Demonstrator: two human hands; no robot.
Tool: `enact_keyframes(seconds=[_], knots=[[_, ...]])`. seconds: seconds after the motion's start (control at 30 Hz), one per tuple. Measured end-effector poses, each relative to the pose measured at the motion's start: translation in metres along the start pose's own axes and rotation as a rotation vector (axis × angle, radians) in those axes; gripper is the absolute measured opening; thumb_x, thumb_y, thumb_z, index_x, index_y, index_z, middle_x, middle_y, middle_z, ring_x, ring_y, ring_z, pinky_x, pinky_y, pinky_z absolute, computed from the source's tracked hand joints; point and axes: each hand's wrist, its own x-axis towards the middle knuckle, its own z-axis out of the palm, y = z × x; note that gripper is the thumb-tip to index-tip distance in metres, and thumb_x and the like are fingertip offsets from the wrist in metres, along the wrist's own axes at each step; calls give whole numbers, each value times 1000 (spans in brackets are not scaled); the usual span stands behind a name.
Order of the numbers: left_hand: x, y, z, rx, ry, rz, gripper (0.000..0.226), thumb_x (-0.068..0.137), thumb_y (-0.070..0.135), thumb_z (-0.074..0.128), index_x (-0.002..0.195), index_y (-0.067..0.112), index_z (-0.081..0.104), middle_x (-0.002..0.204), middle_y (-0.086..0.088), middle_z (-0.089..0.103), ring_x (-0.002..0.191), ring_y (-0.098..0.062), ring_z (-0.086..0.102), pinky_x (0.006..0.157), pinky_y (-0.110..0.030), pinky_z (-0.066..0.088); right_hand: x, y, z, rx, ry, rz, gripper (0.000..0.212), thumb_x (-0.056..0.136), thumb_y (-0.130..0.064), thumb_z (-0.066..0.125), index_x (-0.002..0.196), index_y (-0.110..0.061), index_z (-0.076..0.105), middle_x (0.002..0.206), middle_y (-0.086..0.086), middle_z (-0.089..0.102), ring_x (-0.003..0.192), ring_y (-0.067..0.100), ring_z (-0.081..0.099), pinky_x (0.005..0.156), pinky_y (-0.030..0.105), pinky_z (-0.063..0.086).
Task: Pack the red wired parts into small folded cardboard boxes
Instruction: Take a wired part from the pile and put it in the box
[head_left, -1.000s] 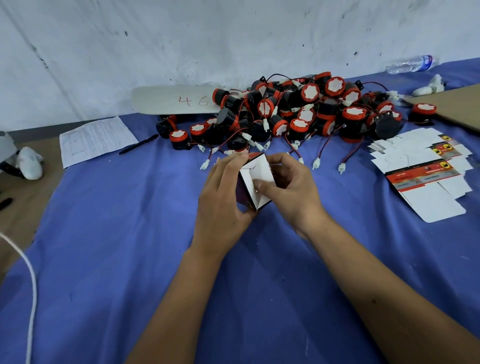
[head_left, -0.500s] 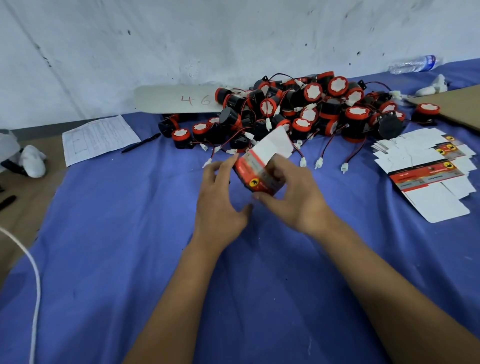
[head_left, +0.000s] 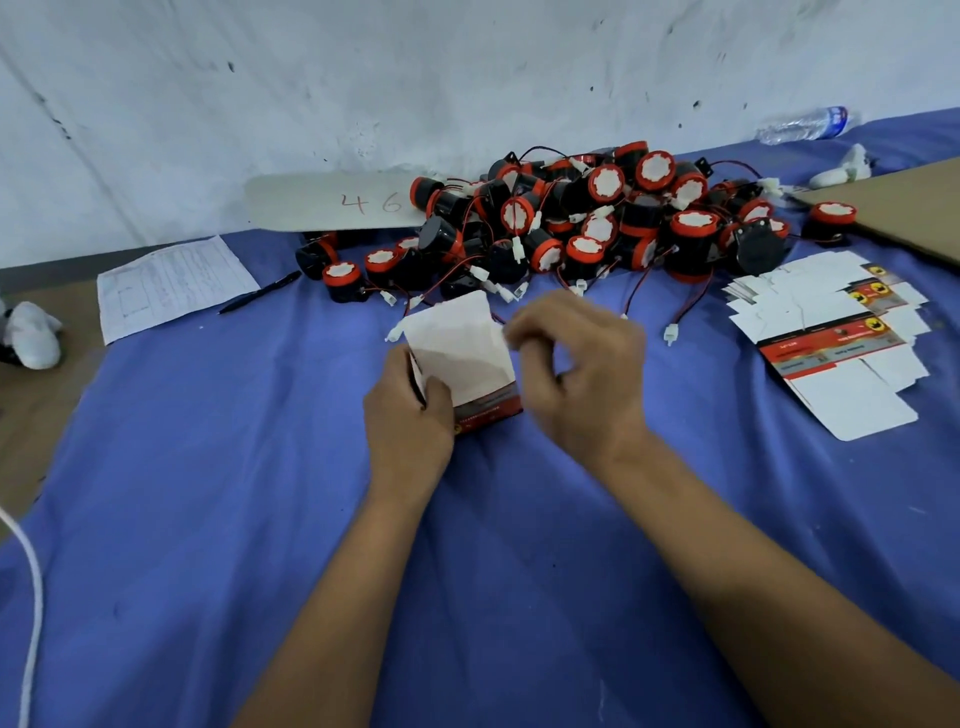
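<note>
The table under its blue cloth fills most of the frame. At upper centre lies the heap of red-and-black round wired parts, their thin red and black leads and white plugs trailing toward the hands. At right centre sits the fan of flat, unfolded white cardboard box blanks with red printed bands.

In the middle stands the small folded white-and-red cardboard box, mouth up and its white lid flap raised; no part can be seen inside it. The left hand grips its left wall, fingers curled round the edge. The right hand is just beside the box's right side, its fingers curled and pinched together near the flap's corner; whether they actually grip the flap cannot be told.

The likely risks: too hard a left-hand squeeze would buckle the thin wall or spring the bottom flaps open. A part drawn from the heap may drag tangled neighbours by their leads, and a trailing plug could get caught under the lid.
</note>
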Motion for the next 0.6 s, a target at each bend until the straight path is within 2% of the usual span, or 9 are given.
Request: enact_keyframes(seconds=[0.07, 0.1, 0.2, 0.3, 0.37, 0.43, 0.5, 0.57, 0.6], knots=[[0, -1, 0, 34, 13, 10, 10, 93, 8, 52, 98, 15, 57, 80, 11, 60, 70, -4, 54, 58, -20, 39, 14, 27, 1, -84, 101, 205, 23, 80, 0, 48, 73, -12, 67, 69, -4, 66, 63, 15, 58, 55, 33, 45], [-1, 0, 1, 52, 14, 16, 11, 94, 11, 52, 100, 17, 58, 82, 13, 61, 69, -4, 55, 57, -18, 38, 21, 46, 2, -162, 56, 323, 23, 81, -1, 48, 77, -12, 68, 71, -3, 67, 65, 18, 59, 56, 37, 46], [0, 0, 3, 87, 11, 9, 10, 97, 15, 55, 103, 23, 58, 88, 16, 63, 73, -1, 60, 55, -12, 40, 43, 113, 13, -500, -331, 467, 29, 85, -2, 53, 111, -9, 65, 109, 13, 67, 103, 34, 57, 77, 44, 50], [3, -2, 5, 65, 2, -51, 11, 98, 16, 57, 101, 25, 60, 92, 18, 67, 81, 4, 64, 56, -9, 44, 68, 169, 17, -793, -755, 390, 71, 86, -6, 64, 149, -22, 37, 156, 20, 28, 145, 42, 19, 106, 58, 38], [5, -3, 6, 65, -1, -69, 12, 97, 17, 56, 101, 27, 62, 93, 20, 68, 81, 8, 63, 56, -9, 43, 83, 191, 20, -822, -964, 316, 83, 95, -14, 59, 160, -35, 12, 168, 13, 1, 154, 37, -3, 116, 62, 23], [5, -3, 6, 71, 2, -65, 12, 97, 17, 57, 99, 27, 62, 91, 20, 68, 79, 8, 63, 54, -9, 42, 92, 202, 23, -831, -1054, 261, 87, 96, -13, 58, 161, -36, 5, 167, 15, 6, 153, 38, 5, 120, 61, 19], [5, -3, 5, 53, 5, -67, 12, 97, 16, 57, 97, 27, 61, 91, 20, 67, 79, 9, 63, 52, -8, 42, 98, 195, 29, -913, -992, 182, 78, 90, -13, 64, 156, -32, 26, 155, 20, 27, 142, 44, 26, 115, 59, 30], [4, -2, 6, 40, 6, -82, 10, 98, 17, 57, 97, 26, 61, 92, 20, 67, 81, 12, 63, 52, -7, 43, 106, 175, 30, -1035, -930, 120, 52, 89, -28, 68, 139, -21, 54, 143, 20, 41, 128, 44, 42, 100, 54, 44], [4, -2, 5, 37, 14, -86, 10, 97, 16, 57, 96, 26, 61, 91, 20, 67, 81, 13, 63, 52, -7, 42, 108, 162, 28, -1060, -921, 134, 45, 89, -39, 69, 126, -15, 61, 136, 19, 48, 118, 41, 51, 89, 50, 49]])
